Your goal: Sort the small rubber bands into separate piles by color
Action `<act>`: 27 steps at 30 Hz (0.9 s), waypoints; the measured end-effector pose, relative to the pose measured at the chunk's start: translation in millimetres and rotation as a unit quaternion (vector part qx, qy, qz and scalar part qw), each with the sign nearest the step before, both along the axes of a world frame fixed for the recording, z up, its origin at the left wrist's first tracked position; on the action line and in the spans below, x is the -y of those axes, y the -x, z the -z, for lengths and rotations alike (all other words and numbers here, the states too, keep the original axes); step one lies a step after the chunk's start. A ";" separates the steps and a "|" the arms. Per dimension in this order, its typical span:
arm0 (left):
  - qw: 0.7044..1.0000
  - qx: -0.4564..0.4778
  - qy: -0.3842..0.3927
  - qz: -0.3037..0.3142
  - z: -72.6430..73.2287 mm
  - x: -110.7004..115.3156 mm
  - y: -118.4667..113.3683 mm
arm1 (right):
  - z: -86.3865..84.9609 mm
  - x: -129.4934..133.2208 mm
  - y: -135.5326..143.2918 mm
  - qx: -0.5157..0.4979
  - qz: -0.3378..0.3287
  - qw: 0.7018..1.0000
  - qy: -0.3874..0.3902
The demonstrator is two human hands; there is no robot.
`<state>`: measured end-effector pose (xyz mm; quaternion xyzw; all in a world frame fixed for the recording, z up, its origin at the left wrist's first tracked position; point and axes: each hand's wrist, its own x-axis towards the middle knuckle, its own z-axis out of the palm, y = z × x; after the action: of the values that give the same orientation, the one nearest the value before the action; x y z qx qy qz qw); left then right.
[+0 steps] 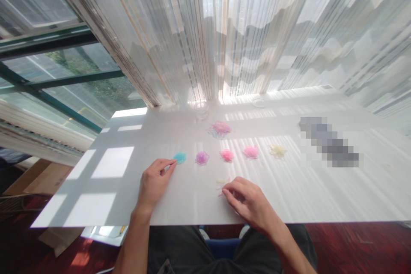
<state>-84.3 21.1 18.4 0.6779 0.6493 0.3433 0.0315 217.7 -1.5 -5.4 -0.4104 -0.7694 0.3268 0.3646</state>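
Observation:
Five small piles of thin, stringy pieces lie in a row on the white table [186,201]: blue [180,157], purple [202,158], red [227,156], pink [251,152] and pale yellow [277,150]. Behind the row is a larger mixed-colour pile [219,129]. My left hand [157,180] has its thumb and fingertips closed at the edge of the blue pile; what it pinches is too small to name. A few loose pale and pink pieces [221,183] lie in front of the red pile, where my right hand [242,199] touches them with its fingers pinched together.
A clear round container [201,108] and a clear lid-like disc [258,102] stand at the back edge, before striped curtains [250,30]. A pixelated dark object [330,141] lies at the right. Below left are a cardboard box [48,175] and papers [104,233].

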 end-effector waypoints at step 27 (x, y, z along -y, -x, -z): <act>0.977 -0.022 0.038 0.207 9.0 35.8 -91.0 | 0.2 0.2 2.5 0.030 0.074 0.994 -0.079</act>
<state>6.7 -14.7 9.4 0.8033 0.5081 0.2893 0.1138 215.3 -1.8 -5.5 -0.4459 -0.7710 0.2241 0.3957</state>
